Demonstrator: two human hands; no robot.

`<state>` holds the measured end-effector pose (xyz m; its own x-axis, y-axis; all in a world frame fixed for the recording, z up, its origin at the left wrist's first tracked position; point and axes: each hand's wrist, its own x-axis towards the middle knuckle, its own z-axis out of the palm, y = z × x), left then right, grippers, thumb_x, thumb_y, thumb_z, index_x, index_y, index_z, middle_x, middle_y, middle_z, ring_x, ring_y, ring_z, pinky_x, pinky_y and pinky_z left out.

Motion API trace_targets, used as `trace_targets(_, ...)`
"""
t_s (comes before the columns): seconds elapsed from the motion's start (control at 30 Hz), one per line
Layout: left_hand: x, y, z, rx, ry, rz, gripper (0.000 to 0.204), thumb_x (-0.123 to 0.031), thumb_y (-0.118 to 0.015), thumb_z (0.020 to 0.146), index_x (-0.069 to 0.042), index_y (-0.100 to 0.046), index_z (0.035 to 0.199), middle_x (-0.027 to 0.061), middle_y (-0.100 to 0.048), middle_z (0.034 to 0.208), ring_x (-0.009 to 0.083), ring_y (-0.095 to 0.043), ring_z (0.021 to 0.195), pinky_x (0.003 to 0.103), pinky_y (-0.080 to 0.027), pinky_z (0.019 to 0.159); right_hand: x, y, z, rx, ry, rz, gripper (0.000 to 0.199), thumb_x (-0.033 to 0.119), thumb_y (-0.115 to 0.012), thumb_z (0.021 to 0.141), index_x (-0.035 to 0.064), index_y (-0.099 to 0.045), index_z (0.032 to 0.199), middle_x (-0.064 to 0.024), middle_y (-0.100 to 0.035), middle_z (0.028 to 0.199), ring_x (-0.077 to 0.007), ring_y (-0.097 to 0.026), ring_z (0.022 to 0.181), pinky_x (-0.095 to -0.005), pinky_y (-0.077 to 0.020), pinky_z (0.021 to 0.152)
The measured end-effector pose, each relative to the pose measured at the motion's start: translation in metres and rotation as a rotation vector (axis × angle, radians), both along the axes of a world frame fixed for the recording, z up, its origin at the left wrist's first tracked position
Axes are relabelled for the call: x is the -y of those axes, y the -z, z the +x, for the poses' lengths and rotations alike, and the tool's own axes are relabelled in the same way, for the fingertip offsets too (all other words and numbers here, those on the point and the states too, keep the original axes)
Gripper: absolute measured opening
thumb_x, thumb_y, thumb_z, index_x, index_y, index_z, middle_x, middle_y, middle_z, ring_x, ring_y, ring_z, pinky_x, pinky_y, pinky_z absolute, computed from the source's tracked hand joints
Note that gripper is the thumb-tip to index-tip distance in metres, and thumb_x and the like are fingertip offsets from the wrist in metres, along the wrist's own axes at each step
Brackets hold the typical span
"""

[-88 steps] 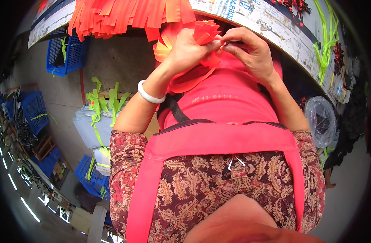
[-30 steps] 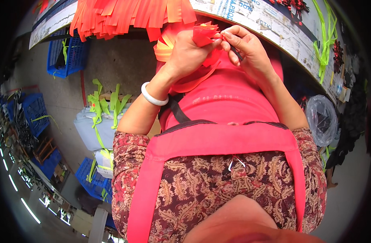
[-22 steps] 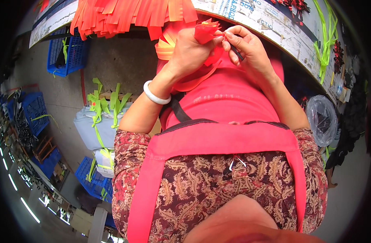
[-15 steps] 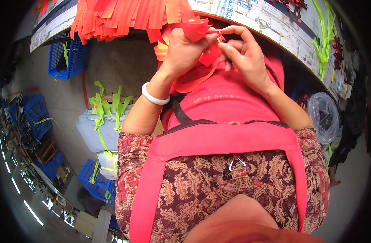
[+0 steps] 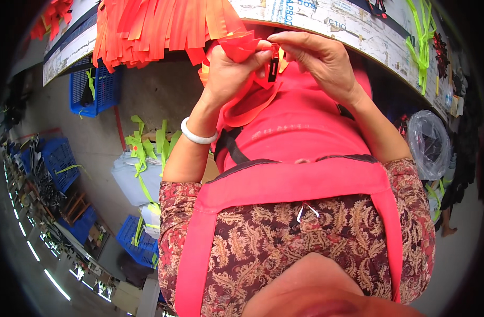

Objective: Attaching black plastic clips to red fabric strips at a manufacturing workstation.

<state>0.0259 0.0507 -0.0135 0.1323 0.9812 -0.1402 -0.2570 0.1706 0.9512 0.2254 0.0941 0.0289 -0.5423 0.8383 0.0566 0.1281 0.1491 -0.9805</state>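
My left hand (image 5: 229, 74), with a white bangle on its wrist, is closed around a folded bunch of orange-red fabric strips (image 5: 238, 45). Beside its thumb hangs a small red piece with a black tab (image 5: 273, 68), which looks like a zipper slider with its pull. My right hand (image 5: 326, 61) pinches at the top of this slider, thumb and index finger close together, the fingertips almost meeting the left thumb. A loop of orange strip (image 5: 252, 113) droops below the hands over my red apron (image 5: 300, 140). The exact contact at the fingertips is partly hidden.
A thick row of orange-red strips (image 5: 152, 31) hangs over the edge of the work table (image 5: 326, 16). Neon-green ties (image 5: 422, 47) hang at its right. A clear plastic bag (image 5: 428, 145) stands below. Blue crates (image 5: 107, 90) and a tied grey bundle (image 5: 128, 177) lie on the left.
The black tab now hangs in sight between my hands. My right hand has turned flatter, and both hands have shifted slightly left. The view has moved a little.
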Motion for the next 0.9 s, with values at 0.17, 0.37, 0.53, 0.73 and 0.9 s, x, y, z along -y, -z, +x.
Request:
trace_targets(0.17, 0.000, -0.003, 0.001, 0.005, -0.021, 0.011, 0.013, -0.001, -0.066, 0.087, 0.003, -0.068, 0.099, 0.0050, -0.067, 0.078, 0.0097, -0.061, 0.061, 0.023, -0.049, 0.055, 0.006, 0.013, -0.005, -0.018, 0.016, -0.100, 0.024, 0.009, -0.057, 0.094, 0.0038, -0.065, 0.117, -0.0040, -0.069, 0.102, -0.0105, -0.064, 0.089, -0.0229, -0.0518, 0.079)
trace_targets(0.37, 0.004, -0.004, -0.010, 0.081, -0.013, -0.048, 0.018, -0.006, -0.067, 0.087, 0.002, -0.068, 0.104, 0.0057, -0.067, 0.078, 0.0110, -0.060, 0.062, 0.022, -0.048, 0.057, 0.004, 0.016, -0.011, 0.067, 0.149, -0.433, 0.025, 0.021, -0.065, 0.091, 0.0021, -0.068, 0.107, -0.0004, -0.066, 0.086, -0.0033, -0.055, 0.067, -0.0189, -0.0445, 0.059)
trace_targets(0.53, 0.001, -0.007, -0.016, 0.143, 0.009, -0.109, 0.016, -0.006, -0.067, 0.087, 0.001, -0.069, 0.102, 0.0069, -0.067, 0.078, 0.0130, -0.061, 0.064, 0.024, -0.048, 0.058, 0.005, 0.020, -0.015, -0.157, 0.127, -0.587, 0.021, 0.021, -0.064, 0.092, 0.0020, -0.067, 0.099, -0.0001, -0.063, 0.077, -0.0030, -0.055, 0.063, -0.0172, -0.0436, 0.053)
trace_targets(0.73, -0.003, -0.013, -0.025, 0.232, 0.018, -0.200, 0.017, -0.007, -0.066, 0.088, 0.001, -0.068, 0.103, 0.0071, -0.066, 0.081, 0.0138, -0.060, 0.066, 0.026, -0.048, 0.060, 0.004, -0.007, -0.012, -0.085, -0.065, -0.533, 0.019, 0.015, -0.059, 0.095, -0.0018, -0.063, 0.101, -0.0055, -0.066, 0.082, -0.0086, -0.063, 0.069, -0.0205, -0.0529, 0.063)
trace_targets(0.9, -0.007, -0.018, -0.028, 0.261, 0.062, -0.254, 0.015, -0.008, -0.071, 0.085, 0.001, -0.068, 0.097, 0.0070, -0.068, 0.081, 0.0128, -0.062, 0.065, 0.025, -0.051, 0.057, 0.004, -0.006, -0.015, -0.100, -0.021, -0.450, 0.019, 0.015, -0.060, 0.094, -0.0015, -0.064, 0.102, -0.0051, -0.066, 0.082, -0.0079, -0.062, 0.070, -0.0215, -0.0521, 0.062)
